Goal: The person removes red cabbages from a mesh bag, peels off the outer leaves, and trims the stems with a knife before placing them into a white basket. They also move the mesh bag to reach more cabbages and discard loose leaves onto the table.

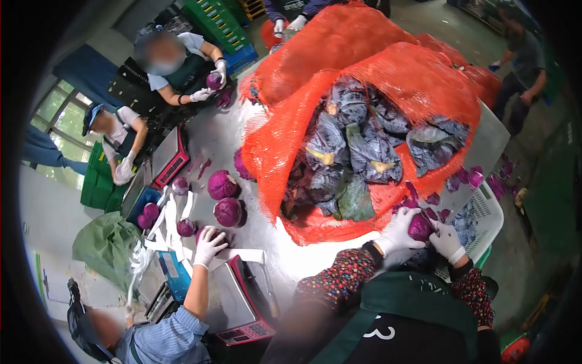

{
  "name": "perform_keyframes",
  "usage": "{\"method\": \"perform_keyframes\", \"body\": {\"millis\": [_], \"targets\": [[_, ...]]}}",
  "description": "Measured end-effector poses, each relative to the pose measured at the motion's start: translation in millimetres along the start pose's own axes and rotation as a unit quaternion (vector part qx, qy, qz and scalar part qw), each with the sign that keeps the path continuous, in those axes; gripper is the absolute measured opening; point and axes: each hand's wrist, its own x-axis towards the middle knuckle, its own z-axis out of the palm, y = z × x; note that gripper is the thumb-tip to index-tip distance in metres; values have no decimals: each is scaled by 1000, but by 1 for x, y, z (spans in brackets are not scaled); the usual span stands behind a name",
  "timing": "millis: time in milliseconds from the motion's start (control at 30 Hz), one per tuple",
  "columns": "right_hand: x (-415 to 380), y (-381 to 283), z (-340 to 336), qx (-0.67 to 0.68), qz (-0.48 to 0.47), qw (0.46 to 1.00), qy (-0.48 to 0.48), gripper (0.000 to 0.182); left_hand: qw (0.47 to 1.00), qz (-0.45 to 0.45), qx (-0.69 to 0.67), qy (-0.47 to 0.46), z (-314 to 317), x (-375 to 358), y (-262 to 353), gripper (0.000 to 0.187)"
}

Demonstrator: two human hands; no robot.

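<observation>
Both my hands wear white gloves and are at a peeled red cabbage [419, 227] near the table's right front edge. My left hand [397, 235] is wrapped round its left side. Pressed against the right side of the same head are the curled fingers of my right hand [447, 244]. Torn purple leaves [411, 195] lie just beyond the cabbage. Behind them, an open orange mesh sack [273, 158] spills unpeeled red cabbages [348, 142] with dark outer leaves and pale cut stems.
A white perforated crate [492, 212] with leaves in it stands at my right. Peeled red cabbages [228, 212] sit on the metal table [276, 255]. To the left are red-edged scales [170, 159] and a co-worker's gloved hand [209, 247] on a cabbage. More people work farther back.
</observation>
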Motion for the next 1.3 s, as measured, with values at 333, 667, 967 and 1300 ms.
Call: {"method": "perform_keyframes", "body": {"millis": [333, 667, 967, 1300], "targets": [[4, 45, -42, 211, 164, 964, -7, 18, 906, 21, -422, -16, -23, -37, 1, 109], [-2, -76, -57, -2, -103, 985, 141, 47, 934, 73, -349, 27, -63, -36, 51, 127], [-3, -117, -69, 136, -10, 989, 57, 60, 976, 89, -191, 53, -66, -34, 57, 126], [5, -71, -43, 90, -106, 975, 174, 45, 980, 129, -145, 39, -62, -36, 52, 121]]}}
